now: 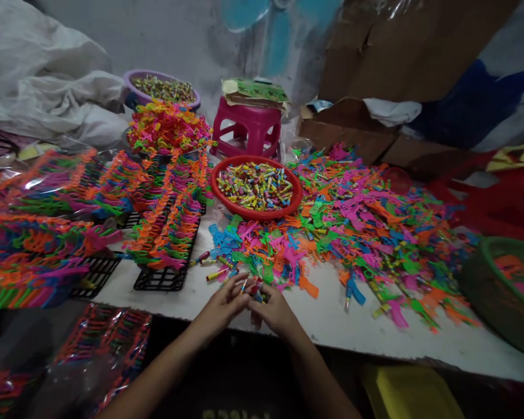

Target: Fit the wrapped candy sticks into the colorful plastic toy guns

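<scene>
My left hand (pixel 224 301) and my right hand (pixel 274 309) meet at the near edge of a white table (pixel 332 326). Together they pinch small parts (pixel 252 287), a thin tube and a little red piece; details are too small to tell. Just beyond my fingers lie loose small tubes (pixel 216 270) and a wide heap of bright plastic toy pieces (pixel 358 227) in pink, orange, green and blue. A red bowl (pixel 227 201) full of small colourful tubes stands behind the heap.
Rows of assembled colourful pieces (pixel 166 215) sit stacked on black grid trays (pixel 157 279) at left. A pink stool (pixel 247 129), a purple basin (pixel 133 81), cardboard boxes (pixel 375 58) and white sacks (pixel 48 75) stand behind. A green basket (pixel 506 291) sits at right, a yellow bin (pixel 410 393) below.
</scene>
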`<state>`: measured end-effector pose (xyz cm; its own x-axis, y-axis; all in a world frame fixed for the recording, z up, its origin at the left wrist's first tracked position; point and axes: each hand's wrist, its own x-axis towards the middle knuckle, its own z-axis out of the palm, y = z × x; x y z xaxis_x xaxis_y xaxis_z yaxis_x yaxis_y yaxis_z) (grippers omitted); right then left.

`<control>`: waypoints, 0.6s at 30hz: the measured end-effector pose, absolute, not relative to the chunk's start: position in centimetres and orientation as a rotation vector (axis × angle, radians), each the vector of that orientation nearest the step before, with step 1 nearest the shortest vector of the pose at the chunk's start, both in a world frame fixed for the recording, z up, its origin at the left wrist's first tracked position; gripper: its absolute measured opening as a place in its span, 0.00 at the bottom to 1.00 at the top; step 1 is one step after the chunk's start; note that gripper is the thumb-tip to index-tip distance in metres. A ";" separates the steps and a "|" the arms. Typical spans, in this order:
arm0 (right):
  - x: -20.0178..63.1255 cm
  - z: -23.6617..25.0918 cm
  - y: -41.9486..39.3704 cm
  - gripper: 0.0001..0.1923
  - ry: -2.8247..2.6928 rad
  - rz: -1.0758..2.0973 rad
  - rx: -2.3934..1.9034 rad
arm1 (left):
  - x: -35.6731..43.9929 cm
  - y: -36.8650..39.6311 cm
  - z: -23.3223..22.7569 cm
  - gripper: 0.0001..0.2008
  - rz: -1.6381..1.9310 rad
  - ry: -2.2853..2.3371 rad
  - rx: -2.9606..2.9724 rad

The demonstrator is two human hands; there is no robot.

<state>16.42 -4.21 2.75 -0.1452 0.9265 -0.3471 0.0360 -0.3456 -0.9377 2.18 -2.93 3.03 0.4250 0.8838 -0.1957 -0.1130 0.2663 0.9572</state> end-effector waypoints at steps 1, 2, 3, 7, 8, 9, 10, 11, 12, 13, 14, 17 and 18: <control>16.7 2.8 -4.3 0.10 -1.137 1.527 -1.417 | 2.0 -2.9 3.1 0.18 0.796 0.927 1.066; 17.0 2.9 -4.3 0.10 -1.145 1.457 -1.434 | 1.7 -2.8 3.3 0.16 0.759 0.997 1.077; 17.2 3.0 -4.4 0.10 -1.169 1.381 -1.448 | 1.5 -2.7 3.5 0.14 0.700 1.077 1.119; 17.1 3.2 -4.5 0.06 -1.400 1.199 -1.496 | 1.1 -2.1 4.3 0.12 0.512 1.197 1.211; 16.9 3.1 -4.6 0.05 -1.461 1.183 -1.516 | 1.3 -2.1 4.3 0.13 0.531 1.168 1.161; 16.6 3.0 -4.7 0.05 -1.504 1.165 -1.543 | 1.6 -2.1 4.2 0.16 0.572 1.136 1.088; 16.3 2.9 -4.7 0.04 -1.526 1.151 -1.577 | 1.9 -2.3 3.9 0.20 0.621 1.108 1.003; 16.1 2.8 -4.8 0.03 -1.529 1.144 -1.614 | 2.3 -2.5 3.5 0.23 0.676 1.085 0.918; 15.9 2.7 -4.8 0.02 -1.520 1.142 -1.647 | 2.7 -2.8 3.1 0.25 0.733 1.070 0.843; 15.8 2.6 -4.9 0.02 -1.506 1.141 -1.674 | 3.0 -3.1 2.6 0.25 0.785 1.067 0.779; 15.7 2.5 -4.9 0.03 -1.501 1.142 -1.695 | 3.4 -3.4 2.2 0.25 0.823 1.070 0.726; 15.4 2.6 -5.1 0.06 -1.513 1.104 -1.751 | 4.2 -4.2 1.5 0.21 0.890 1.099 0.638; 15.4 2.6 -5.1 0.08 -1.515 1.091 -1.766 | 4.3 -4.3 1.4 0.21 0.900 1.098 0.640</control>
